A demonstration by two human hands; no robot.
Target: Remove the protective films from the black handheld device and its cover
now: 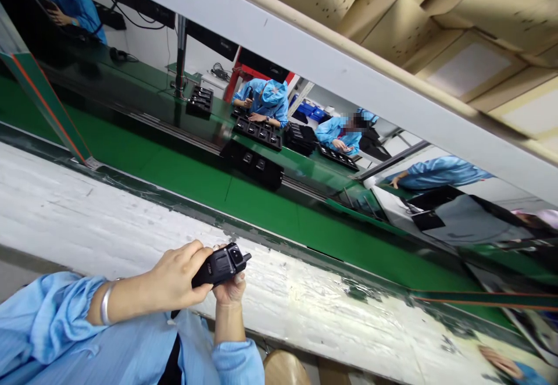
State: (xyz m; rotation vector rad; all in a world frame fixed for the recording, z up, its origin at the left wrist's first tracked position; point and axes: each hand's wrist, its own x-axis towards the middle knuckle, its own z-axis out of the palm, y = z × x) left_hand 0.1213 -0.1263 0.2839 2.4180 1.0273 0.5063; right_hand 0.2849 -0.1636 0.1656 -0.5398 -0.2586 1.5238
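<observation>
A black handheld radio-like device (221, 265) with a short stub at one end and pale lettering on its side is held in front of my body, tilted, above the white bench. My left hand (181, 274) wraps round its near end, fingers over the top and thumb along the lower side. From below and behind, my right hand (231, 289) grips it too, its palm partly hidden by the device. A silver bangle (105, 303) sits on my left wrist.
Past the worn white bench (300, 292) runs a green conveyor belt (183, 184), carrying a black tray (251, 164) with small devices. Co-workers in blue sit opposite beside more trays (258, 133). Cardboard boxes (401, 30) fill an overhead shelf. Another person's hand (499, 362) rests at lower right.
</observation>
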